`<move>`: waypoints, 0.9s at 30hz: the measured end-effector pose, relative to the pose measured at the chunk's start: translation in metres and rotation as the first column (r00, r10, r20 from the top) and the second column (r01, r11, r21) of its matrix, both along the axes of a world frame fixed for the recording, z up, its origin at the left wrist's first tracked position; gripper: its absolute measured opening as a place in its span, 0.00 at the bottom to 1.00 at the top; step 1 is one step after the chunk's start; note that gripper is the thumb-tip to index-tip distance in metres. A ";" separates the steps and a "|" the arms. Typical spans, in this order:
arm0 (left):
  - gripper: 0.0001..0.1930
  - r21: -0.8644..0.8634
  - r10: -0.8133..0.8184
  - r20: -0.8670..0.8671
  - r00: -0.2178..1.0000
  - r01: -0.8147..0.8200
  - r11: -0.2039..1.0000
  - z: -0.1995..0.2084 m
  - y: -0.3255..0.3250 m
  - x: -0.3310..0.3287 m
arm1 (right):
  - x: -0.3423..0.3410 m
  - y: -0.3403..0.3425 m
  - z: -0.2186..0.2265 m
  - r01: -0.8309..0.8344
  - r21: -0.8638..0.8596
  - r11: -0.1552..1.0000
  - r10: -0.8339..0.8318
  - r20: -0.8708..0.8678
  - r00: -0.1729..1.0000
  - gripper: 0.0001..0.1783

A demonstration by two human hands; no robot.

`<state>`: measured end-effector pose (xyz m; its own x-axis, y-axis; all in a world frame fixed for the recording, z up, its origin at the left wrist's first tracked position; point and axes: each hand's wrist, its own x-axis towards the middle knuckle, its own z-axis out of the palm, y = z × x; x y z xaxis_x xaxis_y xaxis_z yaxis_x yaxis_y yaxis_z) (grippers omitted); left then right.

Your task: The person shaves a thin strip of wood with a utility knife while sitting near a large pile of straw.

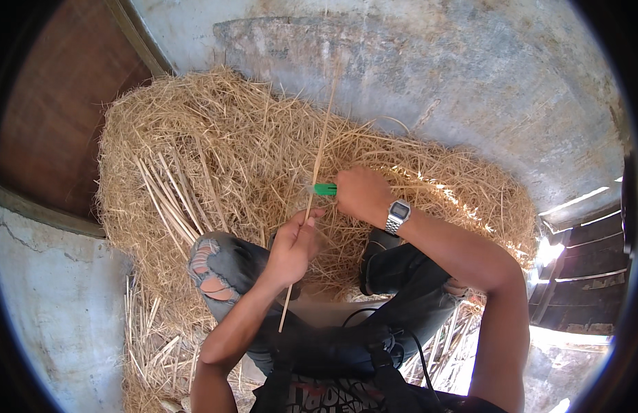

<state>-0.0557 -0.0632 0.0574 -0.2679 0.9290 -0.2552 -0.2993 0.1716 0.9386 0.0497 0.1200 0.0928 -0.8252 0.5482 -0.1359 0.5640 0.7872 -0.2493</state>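
A long, thin, pale cane-like strip (pixel 321 148) runs upright through the middle of the head view, from near the wall down to my lap. My left hand (pixel 293 248) is closed round its lower part, and the tail end pokes out below the fist. In my right hand (pixel 363 195) is a small green tool (pixel 325 189), gripped in a fist. The tool's green end meets the strip just above my left hand. What lies at its tip is blurred, so its exact kind cannot be made out.
A broad heap of dry straw (pixel 243 131) lies before me. Several loose pale sticks (pixel 169 199) rest on it beside my left knee, and more (pixel 448 344) lie behind my right leg. A grey wall (pixel 436 76) stands beyond, with a brown panel (pixel 64 110) at left.
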 end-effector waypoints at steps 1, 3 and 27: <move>0.18 -0.005 0.011 0.028 1.000 -0.011 1.000 0.001 -0.001 -0.001 | -0.002 -0.001 -0.001 -0.004 -0.040 0.999 0.004 0.014 1.000 0.08; 0.18 -0.016 0.036 0.084 0.996 -0.035 0.999 0.004 -0.002 -0.001 | -0.007 -0.004 -0.004 -0.011 -0.120 0.993 0.016 0.043 0.999 0.08; 0.18 -0.046 -0.041 -0.080 0.996 0.037 0.998 -0.007 -0.002 0.007 | -0.001 0.027 -0.012 0.056 0.092 0.994 -0.059 0.027 0.998 0.10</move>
<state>-0.0488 -0.0650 0.0499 -0.2534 0.9272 -0.2758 -0.2151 0.2240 0.9506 0.0490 0.1468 0.0805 -0.7881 0.6061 -0.1071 0.6154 0.7718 -0.1603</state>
